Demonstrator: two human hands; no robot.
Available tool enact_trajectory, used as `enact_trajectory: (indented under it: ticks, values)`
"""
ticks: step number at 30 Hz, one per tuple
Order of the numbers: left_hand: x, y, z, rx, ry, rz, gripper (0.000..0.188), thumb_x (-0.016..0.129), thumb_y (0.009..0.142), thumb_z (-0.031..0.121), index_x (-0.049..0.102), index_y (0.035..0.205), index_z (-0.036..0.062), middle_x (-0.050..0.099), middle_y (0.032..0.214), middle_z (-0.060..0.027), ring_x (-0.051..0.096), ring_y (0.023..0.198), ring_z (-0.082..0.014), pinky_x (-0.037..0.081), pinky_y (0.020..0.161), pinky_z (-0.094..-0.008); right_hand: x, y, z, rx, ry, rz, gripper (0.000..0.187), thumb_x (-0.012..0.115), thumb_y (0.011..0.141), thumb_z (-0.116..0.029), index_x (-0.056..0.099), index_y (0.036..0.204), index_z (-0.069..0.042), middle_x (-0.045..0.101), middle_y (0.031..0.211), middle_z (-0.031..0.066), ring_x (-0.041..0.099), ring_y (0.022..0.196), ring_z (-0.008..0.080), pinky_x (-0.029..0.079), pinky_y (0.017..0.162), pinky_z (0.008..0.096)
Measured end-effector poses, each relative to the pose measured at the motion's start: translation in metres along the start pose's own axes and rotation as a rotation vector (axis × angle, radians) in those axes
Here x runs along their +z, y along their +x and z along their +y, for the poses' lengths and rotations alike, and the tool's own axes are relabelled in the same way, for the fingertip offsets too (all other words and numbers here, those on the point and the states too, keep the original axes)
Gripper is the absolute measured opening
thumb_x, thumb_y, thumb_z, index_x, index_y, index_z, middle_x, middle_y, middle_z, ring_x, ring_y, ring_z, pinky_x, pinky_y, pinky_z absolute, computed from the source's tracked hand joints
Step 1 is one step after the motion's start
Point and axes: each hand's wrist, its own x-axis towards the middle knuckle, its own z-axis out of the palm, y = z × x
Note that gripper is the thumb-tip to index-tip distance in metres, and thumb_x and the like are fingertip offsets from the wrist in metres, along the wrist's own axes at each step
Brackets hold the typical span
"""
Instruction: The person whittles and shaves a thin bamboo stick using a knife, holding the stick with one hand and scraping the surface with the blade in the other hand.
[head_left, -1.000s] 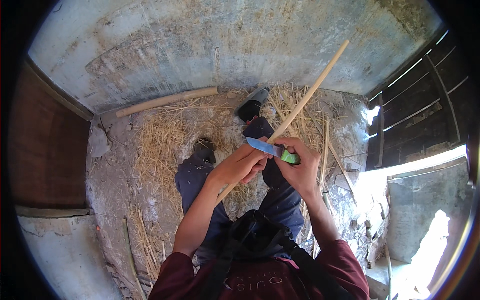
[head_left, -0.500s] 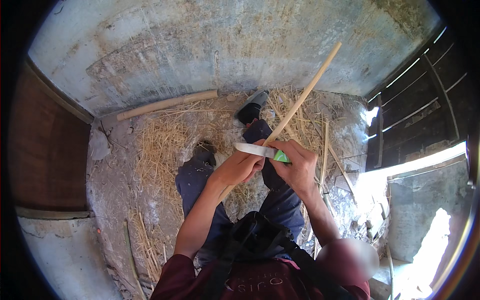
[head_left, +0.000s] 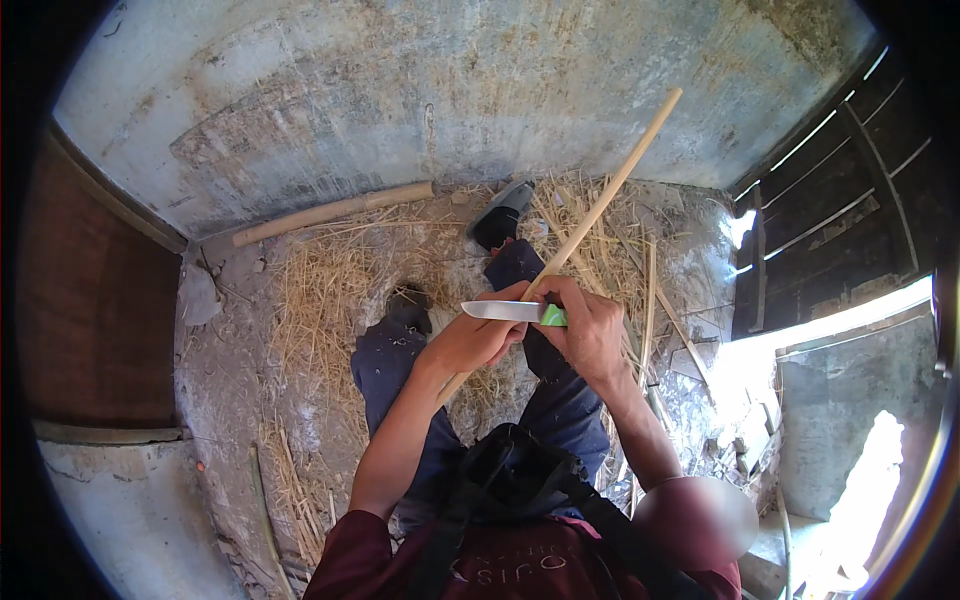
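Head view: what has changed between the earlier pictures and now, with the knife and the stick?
The knife has moved left, its tip swinging toward the person so the blade lies nearly level across the picture; the right hand shifted slightly left with it. The pale stick's far end moved slightly left. Nothing was taken up or let go: the left hand still holds the stick, and the straw looks unchanged.

Head-worn fisheye view, facing down, close

The left hand [head_left: 470, 342] is held in a curl; just beside it, on its right, the right hand [head_left: 592, 335] is clenched; behind them, both forearms [head_left: 398, 435] are angled inward.
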Motion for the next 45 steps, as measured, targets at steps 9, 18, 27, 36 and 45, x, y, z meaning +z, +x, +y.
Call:
enact_trajectory:
  ticks: [9, 18, 27, 36, 45]
  values:
    - [-0.003, -0.002, 0.006, 0.009, 0.007, -0.050, 0.030, 0.038, 0.112, 0.023, 0.059, 0.119, 0.0036, 0.039, 0.071, 0.0050, 0.037, 0.050, -0.0057, 0.035, 0.045, -0.0258, -0.013, -0.005, -0.004, 0.411, 0.461, 0.023, 0.036, 0.076, 0.092, 0.000, 0.058, 0.123, -0.005, 0.073, 0.081, 0.0052, 0.072, 0.074, 0.0110, 0.051, 0.066, 0.0279]
    - [-0.001, -0.001, 0.004, 0.030, -0.016, -0.023, 0.024, 0.044, 0.108, 0.022, 0.060, 0.109, 0.0046, 0.042, 0.068, 0.0039, 0.040, 0.046, -0.0057, 0.034, 0.043, -0.0265, -0.014, -0.027, -0.008, 0.289, 0.492, 0.042, 0.025, 0.075, 0.099, -0.003, 0.062, 0.120, -0.002, 0.075, 0.093, 0.0117, 0.075, 0.084, 0.0176, 0.055, 0.074, 0.0314]
    - [-0.003, -0.004, 0.001, 0.011, -0.033, -0.060, 0.025, 0.045, 0.103, 0.015, 0.060, 0.118, 0.0022, 0.044, 0.070, 0.0036, 0.043, 0.048, -0.0063, 0.036, 0.044, -0.0259, -0.011, -0.030, -0.021, 0.253, 0.360, 0.009, 0.015, 0.080, 0.096, -0.005, 0.071, 0.108, -0.002, 0.075, 0.093, 0.0130, 0.077, 0.079, 0.0265, 0.059, 0.064, 0.0349]
    - [-0.005, -0.002, 0.002, 0.033, 0.021, -0.068, 0.033, 0.049, 0.114, 0.034, 0.059, 0.109, 0.0031, 0.049, 0.070, 0.0039, 0.046, 0.046, -0.0047, 0.035, 0.041, -0.0255, -0.011, -0.025, -0.021, 0.260, 0.343, 0.009, 0.011, 0.081, 0.093, -0.004, 0.075, 0.102, -0.001, 0.075, 0.094, 0.0116, 0.076, 0.078, 0.0268, 0.060, 0.061, 0.0348]
    - [0.001, -0.001, 0.002, 0.053, 0.068, -0.020, 0.048, 0.044, 0.117, 0.046, 0.058, 0.102, 0.0027, 0.048, 0.068, 0.0029, 0.047, 0.045, -0.0052, 0.036, 0.039, -0.0268, -0.010, -0.024, -0.012, 0.207, 0.261, 0.007, 0.010, 0.082, 0.092, -0.004, 0.075, 0.099, 0.000, 0.075, 0.090, 0.0115, 0.076, 0.079, 0.0219, 0.061, 0.059, 0.0306]
